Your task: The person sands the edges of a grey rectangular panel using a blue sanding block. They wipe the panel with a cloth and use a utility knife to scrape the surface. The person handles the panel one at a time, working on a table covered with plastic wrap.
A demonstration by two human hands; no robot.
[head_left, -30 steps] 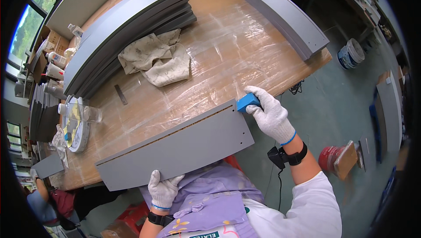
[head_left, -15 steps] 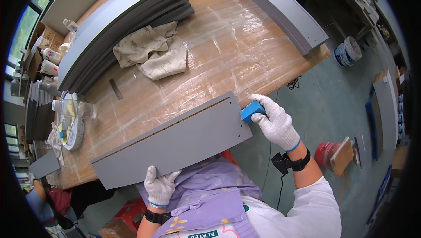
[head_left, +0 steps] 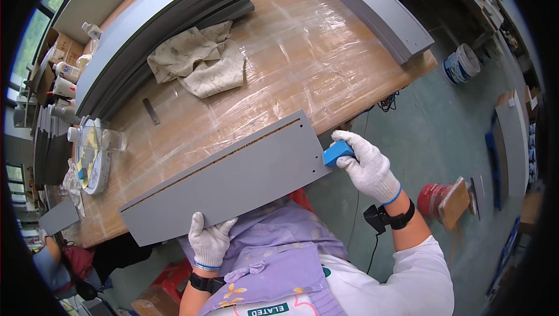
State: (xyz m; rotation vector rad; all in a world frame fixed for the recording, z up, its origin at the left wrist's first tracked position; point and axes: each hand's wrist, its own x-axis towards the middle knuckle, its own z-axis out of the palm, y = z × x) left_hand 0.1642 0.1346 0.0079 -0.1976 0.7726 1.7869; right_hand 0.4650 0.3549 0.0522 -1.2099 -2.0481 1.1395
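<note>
A long grey panel (head_left: 221,182) lies slanted over the near edge of the table, with a brown groove along its far side and small dark holes by its right end. My left hand (head_left: 210,240), in a white knit glove, grips the panel's near edge, thumb on top; the fingers beneath are hidden. At the right end, my gloved right hand (head_left: 370,167) pinches a small blue block (head_left: 338,153) between thumb and fingers. The block is against the panel's end edge.
On the film-covered table (head_left: 279,77) are a stack of grey panels (head_left: 174,19), a crumpled cloth (head_left: 201,63), a thin metal strip (head_left: 151,111) and a round white lid (head_left: 96,167). More panels (head_left: 378,10) lie far right. A red bucket (head_left: 437,196) stands on the floor.
The blue block in my right hand has slid a little toward me along the panel's end edge. The panel and my left hand have shifted slightly left and away.
</note>
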